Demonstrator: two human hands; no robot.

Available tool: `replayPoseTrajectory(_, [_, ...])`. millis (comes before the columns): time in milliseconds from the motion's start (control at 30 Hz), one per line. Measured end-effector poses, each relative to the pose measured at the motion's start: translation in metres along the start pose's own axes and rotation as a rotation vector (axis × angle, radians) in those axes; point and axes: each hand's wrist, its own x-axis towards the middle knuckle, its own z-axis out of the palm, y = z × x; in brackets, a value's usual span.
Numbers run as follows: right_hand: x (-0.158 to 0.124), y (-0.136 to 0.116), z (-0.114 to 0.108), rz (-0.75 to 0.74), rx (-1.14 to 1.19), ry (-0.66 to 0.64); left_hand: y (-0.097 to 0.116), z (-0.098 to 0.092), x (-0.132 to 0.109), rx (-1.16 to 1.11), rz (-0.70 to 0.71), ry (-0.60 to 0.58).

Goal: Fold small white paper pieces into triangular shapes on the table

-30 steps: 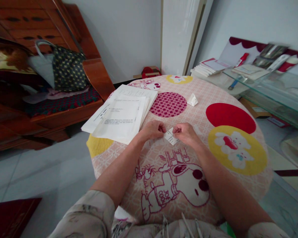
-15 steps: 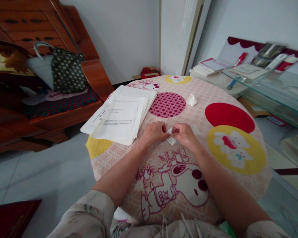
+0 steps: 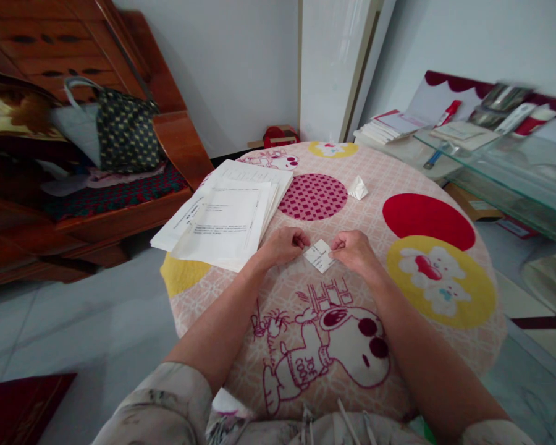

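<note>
A small folded square of printed paper (image 3: 319, 256) lies like a diamond on the patterned tablecloth (image 3: 306, 334). My right hand (image 3: 352, 249) pinches its right corner between thumb and fingers. Beside its left corner is my left hand (image 3: 285, 245), fingers curled together; whether they grip the paper's edge is too small to tell. Farther back stands a small white folded paper shape (image 3: 358, 187). To the left of my hands lies a stack of printed sheets (image 3: 227, 216).
A wooden bench (image 3: 176, 142) with a patterned bag (image 3: 126, 130) is at the left. On the right, a glass shelf (image 3: 505, 167) stands close to the table, with metal bowls, a cup and papers around it. A white pillar rises behind the table.
My hands have moved apart, the left one leftward and the right one slightly rightward. The paper square between them now shows flat and mostly uncovered.
</note>
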Motion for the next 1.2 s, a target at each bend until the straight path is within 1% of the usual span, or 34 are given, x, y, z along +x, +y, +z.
replayPoseTrajectory(67, [-0.001,0.002,-0.003,0.026,-0.013,-0.009,0.003,0.004,0.000,0.041,0.022,0.083])
replayPoseTrajectory(133, [-0.002,0.003,-0.005,0.032,-0.017,-0.026,0.009,0.009,0.001,0.099,0.023,0.129])
replayPoseTrajectory(267, [-0.003,0.006,-0.005,0.012,-0.022,-0.040,0.022,0.020,0.006,0.188,0.002,0.140])
replayPoseTrajectory(367, [-0.003,0.007,-0.004,-0.016,-0.023,-0.041,0.026,0.023,0.009,0.198,-0.005,0.131])
replayPoseTrajectory(500, [-0.003,0.009,-0.006,-0.031,0.018,-0.051,0.023,0.021,0.010,0.113,0.034,0.082])
replayPoseTrajectory(600, [-0.005,0.010,-0.009,-0.025,0.114,-0.098,0.021,0.020,0.009,-0.007,0.067,0.095])
replayPoseTrajectory(667, [-0.007,0.011,-0.011,-0.036,0.198,-0.110,0.019,0.019,0.006,-0.113,0.051,0.121])
replayPoseTrajectory(733, [-0.008,0.012,-0.012,-0.044,0.292,-0.101,0.018,0.019,0.003,-0.255,0.015,0.108])
replayPoseTrajectory(833, [-0.008,0.015,-0.011,-0.049,0.415,-0.059,0.019,0.019,-0.001,-0.497,-0.023,0.035])
replayPoseTrajectory(933, [-0.007,0.014,-0.010,-0.088,0.487,0.022,0.022,0.020,-0.004,-0.671,-0.039,-0.008])
replayPoseTrajectory(1067, [-0.005,0.014,-0.011,-0.147,0.500,0.165,0.029,0.020,-0.006,-0.797,-0.055,-0.037])
replayPoseTrajectory(1167, [-0.003,0.016,-0.010,-0.092,0.571,0.270,0.031,0.019,-0.008,-0.843,-0.066,-0.030])
replayPoseTrajectory(1200, [-0.003,0.017,-0.009,-0.066,0.600,0.287,0.031,0.018,-0.008,-0.856,-0.072,-0.021])
